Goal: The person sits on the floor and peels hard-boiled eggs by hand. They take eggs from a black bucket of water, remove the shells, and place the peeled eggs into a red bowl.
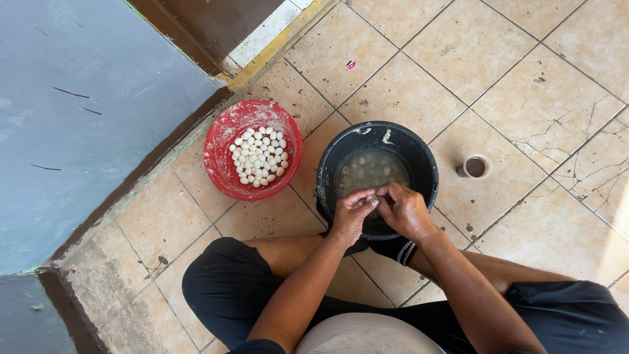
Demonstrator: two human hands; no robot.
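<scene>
The person sits cross-legged on the cracked beige tiled floor (406,92), both hands meeting over the near rim of a round black plastic bucket (419,154). The left hand (352,213) and the right hand (403,210) are each curled, fingertips pinched together on one small pale round egg-like piece (371,196) held between them; it is mostly hidden by the fingers. Just beyond the hands, inside the bucket, more such pieces lie sunk in cloudy water (370,169). Further off, beyond and to the outer side of the left hand, a round red plastic bowl (226,180) holds a heap of small white peeled pieces (260,156). Beyond the right hand's outer side stands a small cup of dark liquid (475,166).
</scene>
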